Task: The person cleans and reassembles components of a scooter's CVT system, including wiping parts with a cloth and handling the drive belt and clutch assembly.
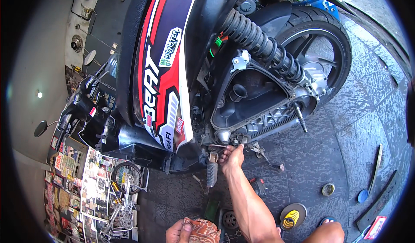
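Note:
My right hand point(231, 158) reaches to the lower front of the scooter's transmission case point(268, 124), fingers closed on a thin metal tool point(216, 146) beside a folded rubber-covered footpeg point(212, 174). What the tool's tip touches is too small to tell. Above it are an open black airbox point(253, 102) and the rear shock point(255, 38), left of the rear wheel point(337, 48). At the bottom, my left hand point(177, 230) grips a crumpled orange patterned cloth point(203, 232), its thumb over the fabric.
A drill-like tool point(258, 186), a yellow-and-grey round part point(292, 217), a small tin point(328, 189) and a long strip point(376, 165) lie on the tiled floor point(367, 113). A bicycle point(127, 187) stands by a stickered wall at lower left.

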### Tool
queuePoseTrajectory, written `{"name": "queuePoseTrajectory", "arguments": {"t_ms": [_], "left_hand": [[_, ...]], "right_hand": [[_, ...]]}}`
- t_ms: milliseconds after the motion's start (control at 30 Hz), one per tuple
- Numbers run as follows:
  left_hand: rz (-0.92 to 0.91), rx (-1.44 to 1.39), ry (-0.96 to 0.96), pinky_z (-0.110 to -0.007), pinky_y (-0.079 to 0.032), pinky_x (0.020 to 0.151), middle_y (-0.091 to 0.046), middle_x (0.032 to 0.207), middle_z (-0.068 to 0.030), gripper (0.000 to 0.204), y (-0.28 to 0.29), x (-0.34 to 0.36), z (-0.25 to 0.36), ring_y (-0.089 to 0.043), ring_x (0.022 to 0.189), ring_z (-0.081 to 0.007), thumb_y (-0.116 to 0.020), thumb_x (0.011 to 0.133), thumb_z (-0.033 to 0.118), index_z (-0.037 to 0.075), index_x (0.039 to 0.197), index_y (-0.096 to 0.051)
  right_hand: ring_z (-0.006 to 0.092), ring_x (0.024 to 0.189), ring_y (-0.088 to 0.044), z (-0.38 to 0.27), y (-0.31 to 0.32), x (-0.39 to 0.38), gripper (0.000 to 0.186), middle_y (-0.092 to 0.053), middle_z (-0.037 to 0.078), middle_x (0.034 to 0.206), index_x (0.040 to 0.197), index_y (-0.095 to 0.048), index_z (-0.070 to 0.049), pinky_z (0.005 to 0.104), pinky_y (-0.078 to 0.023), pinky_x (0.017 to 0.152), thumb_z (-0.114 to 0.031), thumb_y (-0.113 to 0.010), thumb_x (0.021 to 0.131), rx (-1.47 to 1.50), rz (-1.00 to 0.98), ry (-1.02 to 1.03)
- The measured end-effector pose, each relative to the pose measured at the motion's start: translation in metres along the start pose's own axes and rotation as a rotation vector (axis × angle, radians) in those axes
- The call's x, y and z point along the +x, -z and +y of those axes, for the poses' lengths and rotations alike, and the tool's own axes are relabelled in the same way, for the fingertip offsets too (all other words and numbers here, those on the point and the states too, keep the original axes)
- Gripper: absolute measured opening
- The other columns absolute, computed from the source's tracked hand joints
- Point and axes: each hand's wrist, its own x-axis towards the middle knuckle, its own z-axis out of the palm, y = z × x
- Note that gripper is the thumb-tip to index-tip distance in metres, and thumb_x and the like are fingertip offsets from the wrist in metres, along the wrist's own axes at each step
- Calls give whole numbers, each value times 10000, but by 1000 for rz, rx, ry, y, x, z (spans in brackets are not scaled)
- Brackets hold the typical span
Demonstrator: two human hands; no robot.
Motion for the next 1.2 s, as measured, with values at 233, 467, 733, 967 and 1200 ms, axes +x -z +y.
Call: {"name": "queuePoseTrajectory", "arguments": {"t_ms": [233,467,733,967,1200], "left_hand": [[-14,-22,23,-199,-480,605,-682,845,-24,279,-6,0,6,-612,679,-72,-553,1030,229,-23,1049,-672],[-30,-2,25,-207,-497,637,-703,887,-51,302,0,2,6,-636,714,-91,-543,1032,231,-39,1058,-677],[-57,14,60,-237,-524,720,-712,912,-76,315,-1,2,8,-664,781,-126,-533,1034,223,-56,1065,-675],[-54,-9,34,-246,-543,712,-717,933,-90,310,-1,2,2,-677,780,-139,-538,1029,220,-56,1085,-666],[-59,15,13,-244,-542,714,-714,928,-87,306,0,3,-1,-675,778,-135,-545,1023,214,-59,1098,-658]], "right_hand": [[134,519,-448,-2,3,19,445,-486,-2,635,912,-549,-108,312,-348,454,-517,-413,1024,-105,-38,137],[146,505,-429,-1,-8,14,500,-461,-2,597,831,-545,-129,307,-320,452,-552,-357,1020,-83,34,141],[155,506,-411,1,-6,19,522,-450,-6,586,801,-518,-136,303,-320,462,-569,-326,1021,-107,44,161],[159,524,-429,1,-8,11,543,-482,4,623,780,-542,-132,318,-343,481,-566,-324,1022,-39,53,118],[143,546,-436,0,-3,12,452,-471,-4,651,827,-544,-122,304,-350,495,-531,-440,989,39,-13,32]]}}
